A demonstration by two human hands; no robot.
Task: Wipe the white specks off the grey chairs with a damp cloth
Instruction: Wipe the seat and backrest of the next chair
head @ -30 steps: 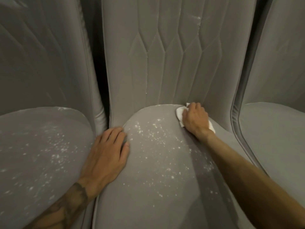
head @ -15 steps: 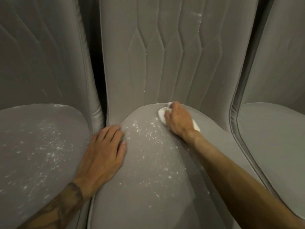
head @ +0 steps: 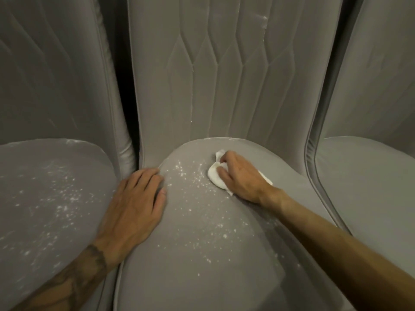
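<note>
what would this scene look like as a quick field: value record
setting: three grey chairs side by side
middle chair: white specks on the seat's left and centre; right strip looks wiped
left chair: seat speckled
right chair: no specks visible on seat
right hand: grips white cloth, pressing it on the middle seat near the backrest
left hand: flat, fingers straight, on the middle seat's left edge
</note>
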